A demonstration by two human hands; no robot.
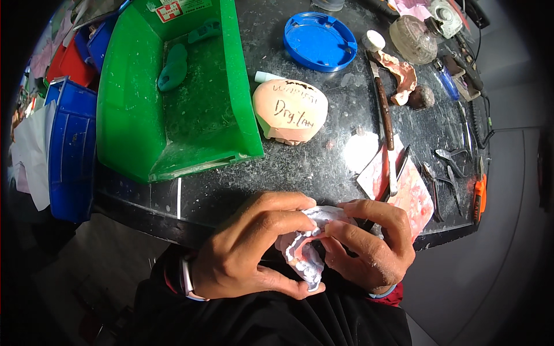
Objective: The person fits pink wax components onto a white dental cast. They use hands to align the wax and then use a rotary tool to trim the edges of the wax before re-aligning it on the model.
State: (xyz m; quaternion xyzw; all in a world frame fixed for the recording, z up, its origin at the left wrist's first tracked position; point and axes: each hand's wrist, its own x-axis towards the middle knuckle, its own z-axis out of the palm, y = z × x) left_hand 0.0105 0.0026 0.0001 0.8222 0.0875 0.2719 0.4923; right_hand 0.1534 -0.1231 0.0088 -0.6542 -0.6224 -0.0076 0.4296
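Both hands hold one small, horseshoe-shaped, grey-white plaster dental cast with a pink lining (312, 270) at the near edge of the black workbench (300, 173), as I watch remotely. The left hand (239, 251) spans it, fingertips above and thumb at its lower tip; the right hand (374, 245) pinches its upper right part. I judge it light, stiff, dusty rather than slippery, and brittle along thin edges, best held by its outer wall. Beyond, I count one green plastic bin (239, 86) containing two curved teal pieces (173, 68), one round blue plastic lid (320, 43) and one rounded, peach-coloured plaster block (291, 112).
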